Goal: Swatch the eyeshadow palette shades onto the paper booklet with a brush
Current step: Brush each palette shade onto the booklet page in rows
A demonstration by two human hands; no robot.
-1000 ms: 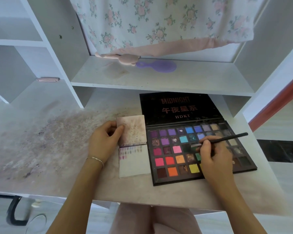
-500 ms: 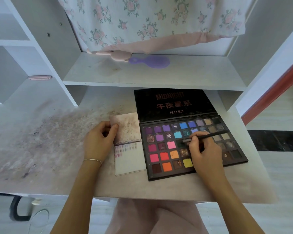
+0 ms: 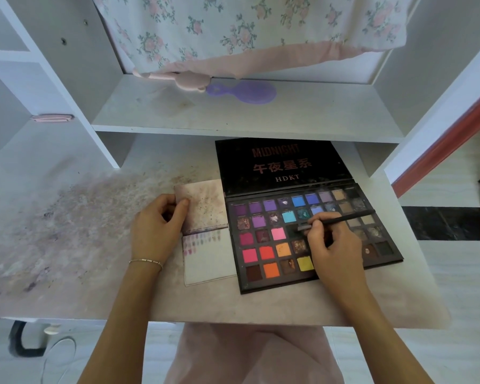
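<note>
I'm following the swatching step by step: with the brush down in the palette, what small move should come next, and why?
Probably carry the brush left to the booklet and stroke beside the existing swatches. The right hand has its tip in a dark pan of the palette, the left hand pins the upper page, and the lower page is mostly blank.

A matt, pale desk top [image 3: 67, 259] is seen smeared with powdery pink and grey stains, rougher-looking toward its left edge; the shelf boards [image 3: 233, 117] above look like smooth white laminate. The eyeshadow palette [image 3: 311, 270] is cased in matt black card or plastic, its lid [image 3: 280, 164] printed in reddish foil-like lettering, its pans powdery, some shimmery and broken up. The booklet [image 3: 208, 261] is plain matt paper, its upper page powder-soiled; floral cloth [image 3: 247, 29] hangs above, and glossy lilac plastic is seen on the mirror-like disc [image 3: 247, 91].
</note>
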